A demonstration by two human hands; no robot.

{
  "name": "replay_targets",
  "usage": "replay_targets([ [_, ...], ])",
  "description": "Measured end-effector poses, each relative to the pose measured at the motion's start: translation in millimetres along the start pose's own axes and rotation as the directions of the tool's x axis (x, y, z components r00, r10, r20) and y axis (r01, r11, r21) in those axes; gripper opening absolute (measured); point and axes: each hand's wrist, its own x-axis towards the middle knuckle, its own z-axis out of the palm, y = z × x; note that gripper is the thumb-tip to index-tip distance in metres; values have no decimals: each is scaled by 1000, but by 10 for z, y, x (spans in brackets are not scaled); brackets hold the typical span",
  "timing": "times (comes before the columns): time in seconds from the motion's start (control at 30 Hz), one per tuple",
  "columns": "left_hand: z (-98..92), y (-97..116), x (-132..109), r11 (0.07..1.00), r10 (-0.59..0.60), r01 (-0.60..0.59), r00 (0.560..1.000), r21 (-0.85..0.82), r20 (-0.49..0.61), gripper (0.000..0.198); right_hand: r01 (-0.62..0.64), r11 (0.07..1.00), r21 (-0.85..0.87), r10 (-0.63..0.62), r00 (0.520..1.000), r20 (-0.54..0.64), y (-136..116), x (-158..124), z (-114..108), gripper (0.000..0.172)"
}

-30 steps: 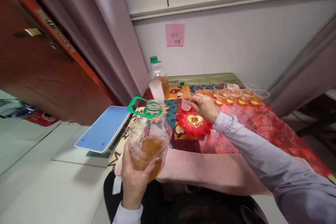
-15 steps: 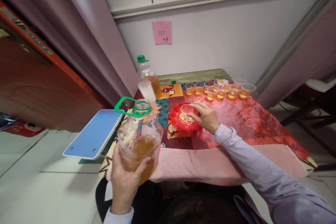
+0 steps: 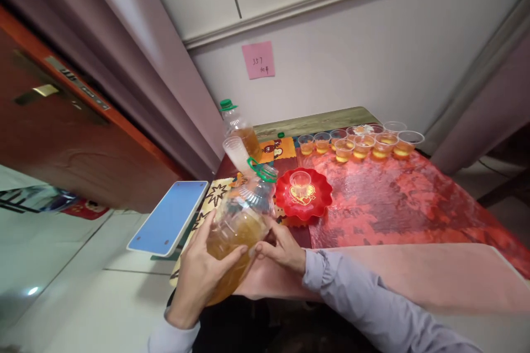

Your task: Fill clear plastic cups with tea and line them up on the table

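A large clear plastic jug [image 3: 240,220] of amber liquid, uncapped and with a green carrying ring at its neck, tilts to the right over the table's near edge. My left hand [image 3: 202,265] is wrapped round its left side. My right hand [image 3: 284,248] grips the jug's lower right side between thumb and fingers. Just beyond the jug's mouth, a clear plastic cup [image 3: 300,183] stands in a red scalloped dish [image 3: 323,204]. I see no liquid in that cup.
Several cups of amber liquid [image 3: 363,149] stand at the back right. Behind the jug are a stack of clear cups [image 3: 236,153] and a second, green-capped jug [image 3: 246,138]. A pink cloth [image 3: 393,270] covers the front edge; a blue board [image 3: 169,218] juts out left.
My right hand has left the cup in the red dish and come to the jug's right side. The jug has tipped rightward, its mouth nearing the dish. The view has shifted slightly.
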Motion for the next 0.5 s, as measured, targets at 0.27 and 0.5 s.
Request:
replay_targets([
  [0.27, -105, 153, 259, 982, 89, -114, 981, 148, 170, 97, -140, 965, 220, 131, 990, 57, 158, -85, 46, 66],
  [0.5, -67, 281, 460, 969, 111, -157, 967, 191, 230, 106, -143, 932, 332, 142, 990, 26, 94, -40, 20, 72],
])
